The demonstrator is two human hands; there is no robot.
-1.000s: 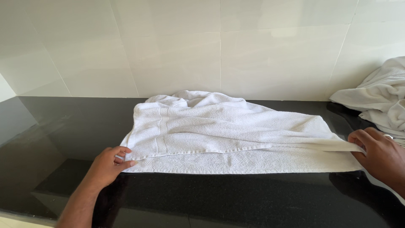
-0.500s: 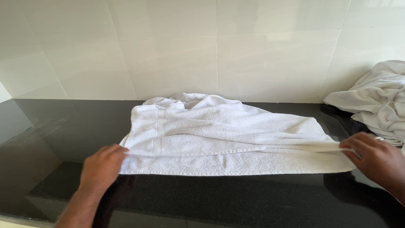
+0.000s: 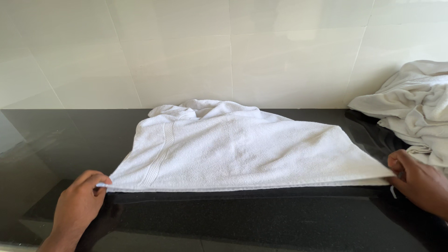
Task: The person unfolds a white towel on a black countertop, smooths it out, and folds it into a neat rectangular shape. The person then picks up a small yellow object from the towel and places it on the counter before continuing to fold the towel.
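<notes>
Fingers (image 3: 100, 181) of both hands pinch towel (image 3: 242, 149) corners.

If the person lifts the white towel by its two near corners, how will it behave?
The white towel would probably sag between the left hand and right hand: it is soft terry, and its far edge lies bunched against the wall. It looks light for its size. On the glossy black counter it would likely slide easily.
</notes>
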